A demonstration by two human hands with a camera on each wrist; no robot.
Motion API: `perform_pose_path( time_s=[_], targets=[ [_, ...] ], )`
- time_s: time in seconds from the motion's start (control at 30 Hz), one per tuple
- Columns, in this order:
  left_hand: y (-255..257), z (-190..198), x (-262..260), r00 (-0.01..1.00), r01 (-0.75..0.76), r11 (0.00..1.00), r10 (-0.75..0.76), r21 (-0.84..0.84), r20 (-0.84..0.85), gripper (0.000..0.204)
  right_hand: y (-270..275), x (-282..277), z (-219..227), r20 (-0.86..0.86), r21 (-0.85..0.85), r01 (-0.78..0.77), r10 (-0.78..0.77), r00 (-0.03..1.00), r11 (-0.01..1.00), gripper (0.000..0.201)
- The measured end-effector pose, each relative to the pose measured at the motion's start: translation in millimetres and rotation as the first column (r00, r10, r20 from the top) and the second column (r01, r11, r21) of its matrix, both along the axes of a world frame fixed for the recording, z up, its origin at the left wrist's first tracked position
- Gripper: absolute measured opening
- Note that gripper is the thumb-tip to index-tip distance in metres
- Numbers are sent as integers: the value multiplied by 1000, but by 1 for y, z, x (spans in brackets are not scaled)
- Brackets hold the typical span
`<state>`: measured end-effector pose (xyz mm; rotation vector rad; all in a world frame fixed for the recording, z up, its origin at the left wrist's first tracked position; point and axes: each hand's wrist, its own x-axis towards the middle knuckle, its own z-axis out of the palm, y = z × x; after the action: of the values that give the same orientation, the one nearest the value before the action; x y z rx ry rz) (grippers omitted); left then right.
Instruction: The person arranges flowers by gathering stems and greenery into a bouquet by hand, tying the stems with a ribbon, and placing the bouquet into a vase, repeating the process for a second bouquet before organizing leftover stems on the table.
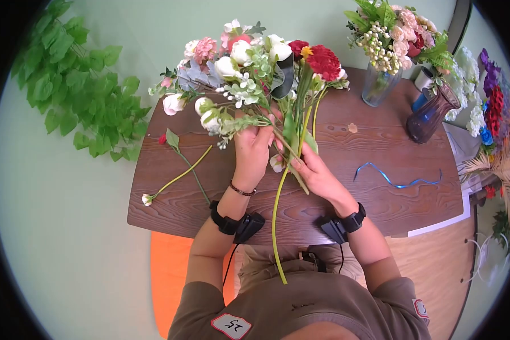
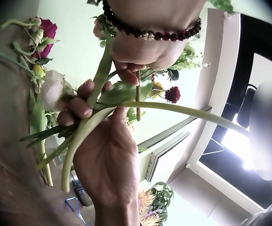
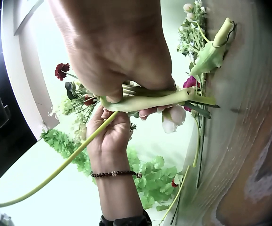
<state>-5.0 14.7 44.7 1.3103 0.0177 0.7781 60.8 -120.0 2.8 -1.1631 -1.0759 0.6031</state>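
A mixed bouquet (image 1: 241,79) of white, pink and red artificial flowers stands up over the table between both hands. My left hand (image 1: 254,148), with a beaded bracelet at its wrist, grips the stems just under the blooms. Lower down, my right hand (image 1: 318,174) has its fingers and thumb curled round the green stems (image 3: 150,100). One long yellow-green stem (image 1: 276,226) bends out below the hands toward the torso. A white flower (image 3: 173,118) pokes out by the fingers. Toward the blooms, a dark ribbon-like loop (image 1: 283,76) overlaps the flowers.
On the wooden table (image 1: 345,209) lie a white-tipped stem (image 1: 178,177) and a small red flower (image 1: 162,139) at left, and a curled blue ribbon (image 1: 399,184) at right. A glass vase of flowers (image 1: 379,85) and a dark purple vase (image 1: 430,116) stand at the back right.
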Motion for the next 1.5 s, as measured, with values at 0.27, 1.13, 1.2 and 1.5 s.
perform_pose_path(
  time_s=[0.27,1.13,1.2,1.5],
  targets=[
    [11,11,-6,975,-83,995,91,-48,205,28,-7,9,-2,-151,-72,143,-152,977,987,32],
    [-43,-20,-20,825,421,897,-440,-134,-355,33,-12,45,-12,-223,133,418,-384,896,899,22],
    [-40,-23,-17,863,372,922,-387,-111,-323,33,-10,45,-13,-244,137,399,-359,901,907,22],
    [-27,-23,-12,955,183,980,-196,-78,-221,29,-13,35,2,-192,173,386,-354,915,906,45]
  ],
)
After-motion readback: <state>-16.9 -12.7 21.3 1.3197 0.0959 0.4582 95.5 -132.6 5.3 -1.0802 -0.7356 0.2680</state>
